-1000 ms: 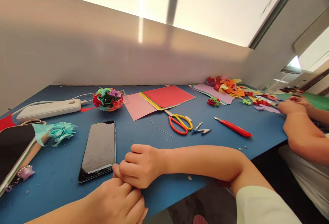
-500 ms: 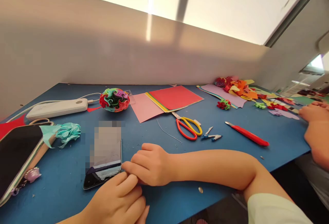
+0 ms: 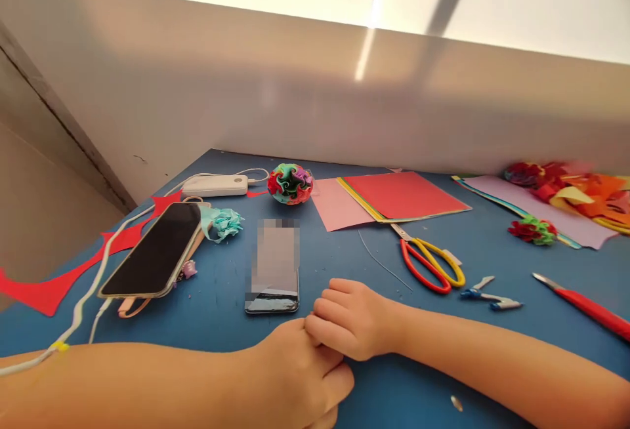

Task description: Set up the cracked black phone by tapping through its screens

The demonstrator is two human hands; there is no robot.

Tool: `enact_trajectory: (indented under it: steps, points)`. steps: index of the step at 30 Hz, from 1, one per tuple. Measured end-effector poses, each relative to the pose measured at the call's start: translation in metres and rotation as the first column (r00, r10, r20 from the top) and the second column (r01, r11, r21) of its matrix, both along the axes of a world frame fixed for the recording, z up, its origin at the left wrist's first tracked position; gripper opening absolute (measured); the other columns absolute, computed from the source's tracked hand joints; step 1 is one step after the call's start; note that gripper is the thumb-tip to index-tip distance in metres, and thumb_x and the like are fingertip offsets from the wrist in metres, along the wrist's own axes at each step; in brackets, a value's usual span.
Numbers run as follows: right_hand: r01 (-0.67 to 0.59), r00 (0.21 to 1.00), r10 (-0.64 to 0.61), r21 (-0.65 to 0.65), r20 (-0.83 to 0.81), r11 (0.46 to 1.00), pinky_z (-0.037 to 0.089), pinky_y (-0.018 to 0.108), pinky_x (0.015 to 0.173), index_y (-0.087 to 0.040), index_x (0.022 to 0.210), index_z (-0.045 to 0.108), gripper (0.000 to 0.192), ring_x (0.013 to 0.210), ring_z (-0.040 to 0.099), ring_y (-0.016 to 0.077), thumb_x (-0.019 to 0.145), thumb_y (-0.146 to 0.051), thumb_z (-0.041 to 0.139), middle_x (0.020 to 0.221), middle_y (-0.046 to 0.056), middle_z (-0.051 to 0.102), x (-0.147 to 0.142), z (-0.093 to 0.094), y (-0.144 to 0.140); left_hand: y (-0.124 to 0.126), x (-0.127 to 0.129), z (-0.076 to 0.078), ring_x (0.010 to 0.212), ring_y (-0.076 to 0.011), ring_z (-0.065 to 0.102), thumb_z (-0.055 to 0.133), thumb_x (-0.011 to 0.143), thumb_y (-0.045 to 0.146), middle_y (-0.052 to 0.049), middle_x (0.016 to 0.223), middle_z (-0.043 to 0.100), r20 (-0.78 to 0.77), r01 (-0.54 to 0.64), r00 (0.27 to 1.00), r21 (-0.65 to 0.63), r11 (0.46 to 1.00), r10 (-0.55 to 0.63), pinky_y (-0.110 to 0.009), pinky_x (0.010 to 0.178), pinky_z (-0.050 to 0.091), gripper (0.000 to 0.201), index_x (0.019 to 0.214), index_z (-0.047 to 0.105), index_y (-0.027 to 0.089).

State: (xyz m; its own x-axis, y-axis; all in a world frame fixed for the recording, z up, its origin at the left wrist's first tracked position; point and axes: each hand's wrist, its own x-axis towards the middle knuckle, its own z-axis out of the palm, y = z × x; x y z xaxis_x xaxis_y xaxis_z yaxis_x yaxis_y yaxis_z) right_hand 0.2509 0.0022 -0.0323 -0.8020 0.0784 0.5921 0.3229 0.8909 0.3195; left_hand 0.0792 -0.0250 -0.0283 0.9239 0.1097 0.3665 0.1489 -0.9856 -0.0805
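My left hand (image 3: 305, 373) and my right hand (image 3: 348, 319) meet at the table's near side, their curled fingers touching. Both are closed; whatever they hold, if anything, is hidden. Just beyond them lies a dark phone (image 3: 273, 302), its upper part blurred out. A ball of curled multicoloured paper (image 3: 291, 183) sits farther back. Right of the phone are scissors (image 3: 427, 265) with one red and one yellow handle, their blades partly beneath stacked coloured paper (image 3: 408, 194). A blue-and-grey drawing compass (image 3: 492, 296) rests near my right forearm.
At left, a larger phone (image 3: 157, 252) lies beside crumpled teal paper (image 3: 225, 224), a white power bank (image 3: 215, 185), cables and red scraps (image 3: 44, 291). A red-handled cutter (image 3: 590, 307) lies at right, its metal tip exposed. Paper scraps (image 3: 590, 193) pile behind it.
The view has swung left, so the table's things appear farther right and more of its left end shows. My hands stay together with fingers curled.
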Motion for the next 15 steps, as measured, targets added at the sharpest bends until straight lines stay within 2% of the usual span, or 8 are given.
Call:
enact_trajectory:
  steps: [5, 15]
  points:
    - [0.048, 0.996, -0.043, -0.068, 0.075, 0.997, 0.022, 0.027, 0.049, -0.015, 0.072, 0.054, 0.022, 0.050, 0.028, 0.0114, 0.087, -0.012, 0.039, 0.057, -0.003, 0.038, 0.0015, 0.0015, -0.0011, 0.0017, 0.0007, -0.0050, 0.060, -0.0172, 0.038, 0.046, 0.076, 0.020, -0.004, 0.068, 0.047, 0.079, 0.023, 0.997, -0.039, 0.999, -0.019, -0.030, 0.056, 0.035, 0.006, 0.070, 0.047, 0.017]
    - [0.087, 0.991, -0.075, -0.107, 0.112, 0.990, 0.022, 0.027, 0.049, -0.016, 0.073, 0.052, 0.023, 0.050, 0.027, 0.0115, 0.088, -0.012, 0.036, 0.057, -0.003, 0.039, 0.0008, -0.0004, -0.0006, 0.0025, 0.0005, -0.0022, 0.062, -0.0169, 0.036, 0.052, 0.071, 0.019, -0.004, 0.069, 0.048, 0.055, 0.020, 0.998, -0.085, 0.996, -0.015, -0.031, 0.057, 0.036, 0.004, 0.073, 0.049, 0.017]
